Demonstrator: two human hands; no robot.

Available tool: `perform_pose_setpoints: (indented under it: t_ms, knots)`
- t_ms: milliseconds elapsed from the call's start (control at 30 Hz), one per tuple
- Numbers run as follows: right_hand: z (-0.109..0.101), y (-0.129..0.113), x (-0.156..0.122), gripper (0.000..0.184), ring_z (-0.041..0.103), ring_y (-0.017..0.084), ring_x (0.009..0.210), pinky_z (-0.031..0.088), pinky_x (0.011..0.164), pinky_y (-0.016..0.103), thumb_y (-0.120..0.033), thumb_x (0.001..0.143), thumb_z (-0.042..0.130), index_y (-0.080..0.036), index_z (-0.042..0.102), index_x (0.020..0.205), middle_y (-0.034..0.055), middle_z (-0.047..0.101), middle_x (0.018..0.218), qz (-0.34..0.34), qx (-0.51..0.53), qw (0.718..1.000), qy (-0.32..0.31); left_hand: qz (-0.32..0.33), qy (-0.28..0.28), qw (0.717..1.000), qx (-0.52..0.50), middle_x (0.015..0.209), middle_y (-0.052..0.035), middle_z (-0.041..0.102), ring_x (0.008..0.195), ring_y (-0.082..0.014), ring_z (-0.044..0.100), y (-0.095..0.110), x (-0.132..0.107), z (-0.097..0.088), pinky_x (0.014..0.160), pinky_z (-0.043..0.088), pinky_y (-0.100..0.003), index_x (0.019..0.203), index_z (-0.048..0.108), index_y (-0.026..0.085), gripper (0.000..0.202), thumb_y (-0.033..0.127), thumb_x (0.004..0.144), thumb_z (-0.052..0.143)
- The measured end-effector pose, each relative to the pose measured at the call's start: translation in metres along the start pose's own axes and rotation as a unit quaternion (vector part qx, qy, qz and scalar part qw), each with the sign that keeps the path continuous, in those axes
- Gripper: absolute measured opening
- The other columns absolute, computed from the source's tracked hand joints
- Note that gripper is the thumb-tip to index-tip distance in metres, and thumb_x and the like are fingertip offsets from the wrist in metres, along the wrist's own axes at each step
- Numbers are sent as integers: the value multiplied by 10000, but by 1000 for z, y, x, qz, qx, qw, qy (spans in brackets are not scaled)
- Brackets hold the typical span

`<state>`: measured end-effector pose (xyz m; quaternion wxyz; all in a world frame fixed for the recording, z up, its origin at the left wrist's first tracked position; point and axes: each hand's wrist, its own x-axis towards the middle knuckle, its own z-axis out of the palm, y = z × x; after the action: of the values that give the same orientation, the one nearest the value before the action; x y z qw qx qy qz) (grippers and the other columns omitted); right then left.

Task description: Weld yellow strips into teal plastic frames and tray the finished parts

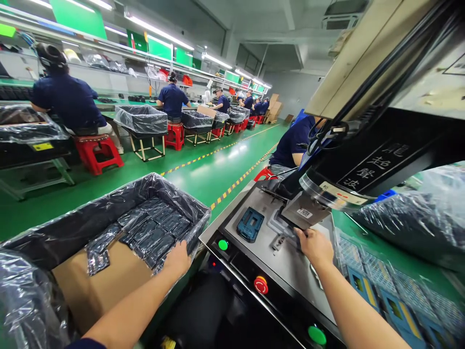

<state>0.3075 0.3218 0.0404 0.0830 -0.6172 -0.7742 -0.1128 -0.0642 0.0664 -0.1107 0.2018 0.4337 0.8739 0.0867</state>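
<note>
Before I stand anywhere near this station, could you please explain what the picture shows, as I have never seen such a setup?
This is one view from a camera worn on a person's head, looking forward and down at two bare hands. The left hand reaches into a plastic-lined bin, beside shiny dark pieces. The right hand is at a machine, just below its metal block. The fingertips of both are partly hidden, so I can't tell what either holds. On the metal worktop lies a blue part with openings. The front has green buttons and a red one.
</note>
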Motion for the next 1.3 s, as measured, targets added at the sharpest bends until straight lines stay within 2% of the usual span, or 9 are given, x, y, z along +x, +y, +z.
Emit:
perform_pose_setpoints:
  t_ms: [233, 433, 567, 667, 733, 867, 967, 1067, 1300]
  knots:
    - [-12, -10, -22, 470, 611, 272, 821, 453, 789, 385, -460, 951, 356, -149, 668, 789, 146, 669, 833, -94, 68, 988, 99, 8, -3, 1000, 1, 1201, -169, 586, 1094, -331, 613, 1, -3, -4, 880, 469, -429, 1166, 481, 163, 372, 315, 835, 559]
    - [-36, -39, -85, 521, 607, 238, 739, 468, 715, 370, -590, 962, 299, -212, 592, 756, 106, 658, 802, -131, 207, 956, 164, 2, 1, 1000, -9, 1224, -161, 583, 1116, -317, 599, 0, -2, -3, 911, 461, -418, 1202, 478, 166, 399, 315, 840, 557]
    - [-52, -54, -147, 446, 614, 208, 737, 477, 721, 334, -589, 942, 396, -231, 583, 751, 65, 662, 799, -127, 336, 928, 102, 22, 76, 996, -48, 1371, -191, 496, 1289, -333, 476, -1, -6, -3, 1054, 388, -454, 1298, 459, 132, 511, 337, 841, 561]
    - [-46, -61, -192, 444, 576, 179, 678, 465, 670, 294, -602, 920, 431, -231, 578, 726, 34, 635, 754, -92, 416, 905, -24, 133, 171, 964, -153, 1423, -193, 460, 1368, -309, 393, 10, -28, -7, 1156, 286, -465, 1311, 477, 117, 507, 367, 873, 522]
    - [-33, -65, -216, 484, 528, 167, 641, 445, 626, 274, -643, 895, 429, -226, 530, 673, 17, 578, 684, -56, 455, 882, -108, 221, 131, 931, -258, 1384, -168, 513, 1320, -286, 457, 26, -53, -10, 1132, 337, -461, 1319, 488, 152, 512, 408, 877, 530]
    - [-1, -75, -246, 568, 415, 143, 580, 371, 547, 258, -734, 841, 394, -220, 393, 599, -16, 441, 574, 16, 502, 832, -235, 332, -109, 862, -366, 1299, -131, 611, 1162, -242, 593, 70, -102, -17, 983, 481, -369, 1365, 489, 174, 667, 422, 776, 678]
    - [14, -79, -254, 570, 407, 136, 569, 359, 540, 256, -730, 829, 411, -215, 400, 582, -23, 439, 556, 38, 517, 814, -262, 325, -165, 890, -272, 1151, -70, 703, 1052, -225, 641, 95, -120, -19, 987, 466, -355, 1180, 663, 199, 470, 404, 758, 692]
    - [20, -78, -258, 491, 528, 168, 637, 439, 615, 268, -685, 783, 524, -210, 585, 673, -1, 593, 648, 26, 513, 818, -258, 260, -168, 931, -195, 1031, -43, 734, 954, -217, 655, 106, -123, -17, 928, 485, -346, 1075, 722, 217, 363, 414, 775, 667]
    - [29, -78, -265, 434, 617, 223, 576, 518, 605, 343, -663, 769, 538, -267, 701, 842, 11, 691, 679, -8, 448, 860, -243, 213, -183, 947, -156, 972, -23, 732, 876, -197, 639, 108, -125, -4, 862, 498, -312, 1102, 726, 251, 396, 413, 742, 706]
